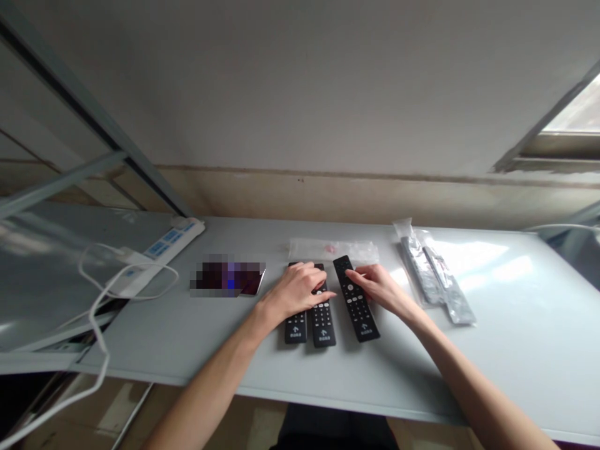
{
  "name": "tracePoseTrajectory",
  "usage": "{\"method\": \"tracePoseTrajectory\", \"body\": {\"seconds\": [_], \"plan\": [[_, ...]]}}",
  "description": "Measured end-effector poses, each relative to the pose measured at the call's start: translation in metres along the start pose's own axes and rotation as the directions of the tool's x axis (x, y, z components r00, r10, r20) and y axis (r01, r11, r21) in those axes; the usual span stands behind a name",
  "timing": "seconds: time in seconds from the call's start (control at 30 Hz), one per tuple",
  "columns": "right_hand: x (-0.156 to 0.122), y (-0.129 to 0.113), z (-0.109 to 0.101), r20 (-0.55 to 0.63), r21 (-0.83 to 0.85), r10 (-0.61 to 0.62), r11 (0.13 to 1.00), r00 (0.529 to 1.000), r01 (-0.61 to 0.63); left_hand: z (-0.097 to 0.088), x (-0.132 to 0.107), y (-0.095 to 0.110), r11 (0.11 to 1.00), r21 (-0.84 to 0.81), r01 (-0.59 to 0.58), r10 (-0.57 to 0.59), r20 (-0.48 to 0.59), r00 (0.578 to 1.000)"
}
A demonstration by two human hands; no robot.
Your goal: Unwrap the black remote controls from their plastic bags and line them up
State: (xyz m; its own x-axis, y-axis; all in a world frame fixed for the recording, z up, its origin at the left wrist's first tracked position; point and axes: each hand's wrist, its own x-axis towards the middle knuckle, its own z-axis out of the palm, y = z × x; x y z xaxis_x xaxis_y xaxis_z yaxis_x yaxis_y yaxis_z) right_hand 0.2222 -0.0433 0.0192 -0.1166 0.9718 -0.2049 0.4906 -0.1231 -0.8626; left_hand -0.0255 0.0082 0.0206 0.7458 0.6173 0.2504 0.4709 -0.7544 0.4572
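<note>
Partly, flat left hand (297,291) hides two remotes (323,326); loose right fingers (367,275) touch another remote (359,314)

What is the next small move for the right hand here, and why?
Probably the right hand should turn the tilted remote control straight and slide it leftwards. It lies at an angle, with a gap, while the left hand rests on two remote controls lying parallel, side by side.

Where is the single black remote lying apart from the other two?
Head view, mid-table: the single remote touches the right hand, just right of the paired remotes.
</note>
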Motion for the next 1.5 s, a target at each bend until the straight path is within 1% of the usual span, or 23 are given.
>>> {"method": "tracePoseTrajectory", "body": {"seconds": [0.07,0.13,0.27,0.33,0.43,0.53,0.7,0.77,0.83,0.87,0.93,0.97,1.0,1.03,1.07,1.1,1.17,1.2,1.27,1.33,1.4,1.47,1.5], "plan": [[0.000,-0.001,0.006,-0.034,-0.173,0.005,0.985,0.999,-0.011,0.000,0.001,0.000,1.000,-0.019,-0.012,0.012,-0.001,1.000],[0.000,-0.003,0.012,-0.075,-0.295,0.014,0.955,0.997,-0.036,0.000,0.002,0.000,0.999,-0.030,-0.025,0.025,0.007,1.000],[0.001,-0.005,0.023,-0.157,-0.447,-0.037,0.894,0.987,-0.038,-0.005,0.003,0.003,1.000,0.024,-0.017,0.015,0.072,0.997],[0.000,-0.006,0.028,-0.165,-0.517,-0.080,0.856,0.983,-0.018,-0.009,0.002,0.004,0.998,0.065,-0.002,-0.006,0.110,0.994],[-0.002,-0.008,0.037,-0.140,-0.597,-0.130,0.802,0.982,0.022,-0.012,0.001,0.006,0.995,0.101,0.008,-0.023,0.145,0.989],[-0.004,-0.009,0.045,-0.118,-0.658,-0.165,0.752,0.979,0.047,-0.012,0.000,0.006,0.992,0.125,0.001,-0.019,0.149,0.989],[-0.004,-0.010,0.059,-0.131,-0.724,-0.207,0.688,0.970,0.049,-0.009,-0.001,0.002,0.986,0.161,-0.052,0.037,0.095,0.995],[-0.004,-0.012,0.059,-0.141,-0.733,-0.226,0.678,0.964,0.051,-0.007,-0.001,0.001,0.981,0.175,-0.082,0.072,0.061,0.996],[-0.008,-0.014,0.050,-0.155,-0.734,-0.239,0.677,0.959,0.051,-0.004,0.000,-0.001,0.977,0.186,-0.106,0.103,0.026,0.994],[-0.010,-0.014,0.042,-0.173,-0.730,-0.249,0.682,0.953,0.045,-0.002,0.000,-0.002,0.975,0.188,-0.119,0.120,0.009,0.993],[-0.017,-0.008,0.016,-0.243,-0.722,-0.279,0.692,0.929,0.019,0.001,0.001,-0.003,0.972,0.182,-0.146,0.152,-0.021,0.988],[-0.021,-0.001,0.000,-0.322,-0.713,-0.342,0.701,0.883,0.012,0.002,0.001,-0.004,0.972,0.176,-0.157,0.165,-0.033,0.986],[-0.025,0.008,-0.018,-0.394,-0.723,-0.406,0.691,0.824,-0.005,0.003,0.002,-0.004,0.971,0.170,-0.165,0.175,-0.044,0.984],[-0.030,0.019,-0.037,-0.446,-0.746,-0.443,0.664,0.778,-0.050,0.003,0.002,-0.004,0.972,0.164,-0.171,0.182,-0.055,0.982],[-0.035,0.032,-0.054,-0.480,-0.763,-0.435,0.635,0.762,-0.118,0.003,0.003,-0.004,0.972,0.160,-0.173,0.185,-0.065,0.981],[-0.041,0.046,-0.070,-0.515,-0.766,-0.403,0.612,0.756,-0.196,0.003,0.003,-0.004,0.972,0.157,-0.173,0.186,-0.074,0.980],[-0.052,0.073,-0.095,-0.556,-0.743,-0.302,0.598,0.774,-0.300,0.002,0.004,-0.004,0.973,0.153,-0.173,0.187,-0.082,0.979],[-0.058,0.085,-0.103,-0.566,-0.719,-0.252,0.616,0.785,-0.321,0.002,0.004,-0.004,0.973,0.153,-0.173,0.187,-0.084,0.979],[-0.069,0.104,-0.112,-0.572,-0.672,-0.178,0.661,0.801,-0.333,0.002,0.004,-0.003,0.973,0.157,-0.172,0.186,-0.081,0.979],[-0.076,0.113,-0.115,-0.572,-0.621,-0.137,0.717,0.809,-0.317,0.002,0.004,-0.002,0.971,0.163,-0.173,0.187,-0.077,0.979],[-0.080,0.116,-0.118,-0.585,-0.550,-0.101,0.779,0.805,-0.301,0.004,0.004,-0.002,0.970,0.170,-0.173,0.187,-0.072,0.980],[-0.081,0.114,-0.122,-0.617,-0.474,-0.056,0.823,0.785,-0.314,0.005,0.005,-0.002,0.970,0.173,-0.173,0.187,-0.068,0.980],[-0.082,0.112,-0.125,-0.637,-0.450,-0.038,0.830,0.770,-0.331,0.006,0.005,-0.002,0.970,0.173,-0.172,0.186,-0.067,0.980]]}}
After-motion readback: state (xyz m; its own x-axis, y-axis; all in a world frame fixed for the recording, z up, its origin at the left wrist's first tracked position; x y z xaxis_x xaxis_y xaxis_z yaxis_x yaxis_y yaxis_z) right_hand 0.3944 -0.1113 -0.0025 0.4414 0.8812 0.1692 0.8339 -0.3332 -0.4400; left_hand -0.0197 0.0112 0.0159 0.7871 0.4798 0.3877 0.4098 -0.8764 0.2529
